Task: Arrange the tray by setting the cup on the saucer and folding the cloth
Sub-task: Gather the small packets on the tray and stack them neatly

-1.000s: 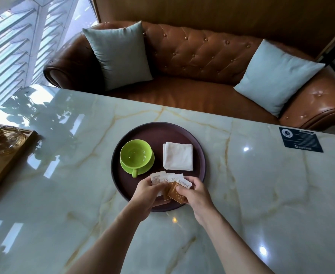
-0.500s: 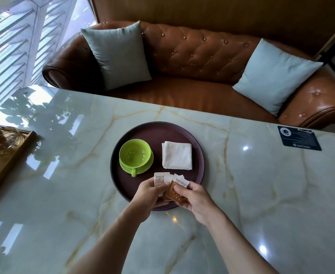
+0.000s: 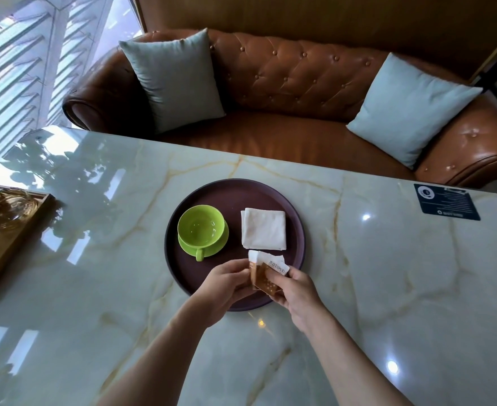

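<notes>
Glossy marble table (image 3: 388, 288), matt tray (image 3: 295, 230), soft cloth (image 3: 263, 228), tufted leather sofa (image 3: 300, 83)

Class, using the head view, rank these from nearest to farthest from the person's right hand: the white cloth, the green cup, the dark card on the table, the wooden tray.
From the right hand:
1. White cloth, just beyond the hand on the round tray.
2. Green cup, left of the cloth, on its saucer.
3. Dark card, far right of the table.
4. Wooden tray, at the table's left edge.
</notes>
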